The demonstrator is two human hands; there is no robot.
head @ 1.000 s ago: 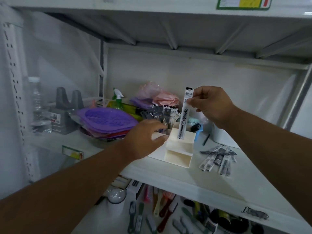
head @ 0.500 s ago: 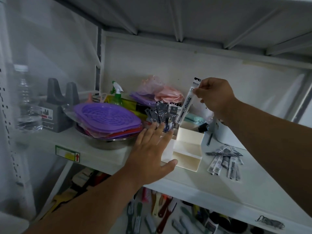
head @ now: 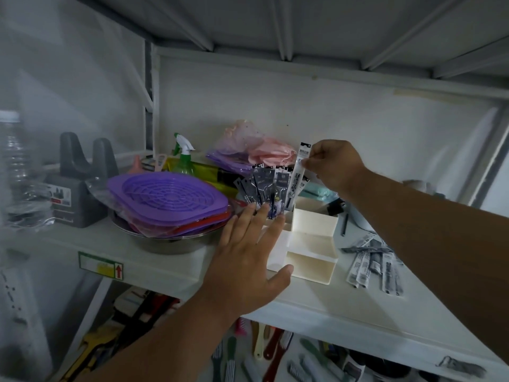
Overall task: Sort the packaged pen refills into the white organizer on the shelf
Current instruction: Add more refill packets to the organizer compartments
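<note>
Both hands busy: right hand (head: 334, 168) pinches refill (head: 298, 172); left hand (head: 248, 260) spread, seemingly touching organizer (head: 311, 244).

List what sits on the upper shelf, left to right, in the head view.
clear plastic bottle → grey holder → purple trays → green spray bottle → standing refill packs → white organizer → loose refill packs
</note>
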